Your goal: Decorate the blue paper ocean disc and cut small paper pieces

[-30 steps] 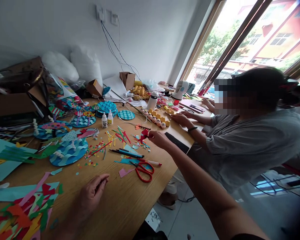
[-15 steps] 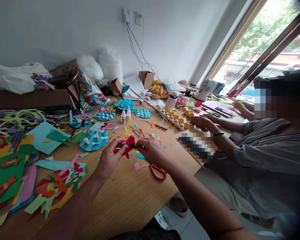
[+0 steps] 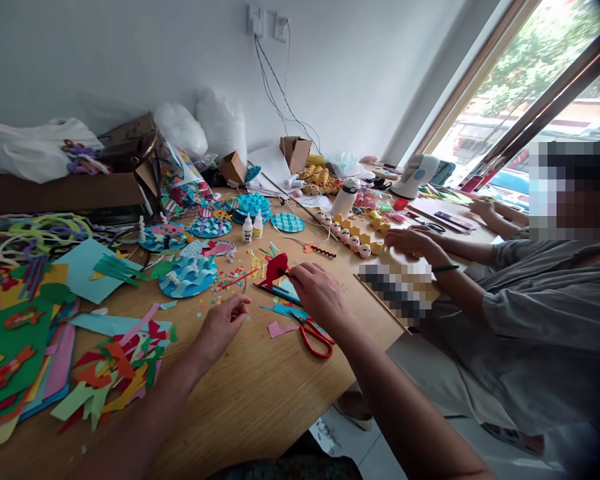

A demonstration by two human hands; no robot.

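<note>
My right hand (image 3: pixel 323 293) is closed in a pinch on a red paper cutout (image 3: pixel 275 270), shaped somewhat like a fish. A small dark spot or tip shows on the cutout by my fingertips; I cannot tell what it is. To the left, my left hand (image 3: pixel 223 327) hovers above the table, its fingers loosely curled and apart, with nothing visible in them. Red-handled scissors (image 3: pixel 316 340) lie beneath my right forearm, their blades partly hidden by paper. Blue paper pieces (image 3: pixel 283 310) and a pink scrap (image 3: pixel 281 329) lie beside them. Thin coloured strips (image 3: pixel 260 259) are scattered behind the cutout.
Cut paper scraps (image 3: pixel 113 373) and coloured sheets (image 3: pixel 55 360) cover the left side. Blue woven paper discs (image 3: pixel 187 277) and small glue bottles (image 3: pixel 247 230) stand farther back. At right, a co-worker's hands (image 3: pixel 405 243) are near yellow egg-carton pieces (image 3: pixel 347 233).
My left hand has let go of the red cutout and drawn back slightly. My right hand has carried the cutout a little right and up, away from it.
</note>
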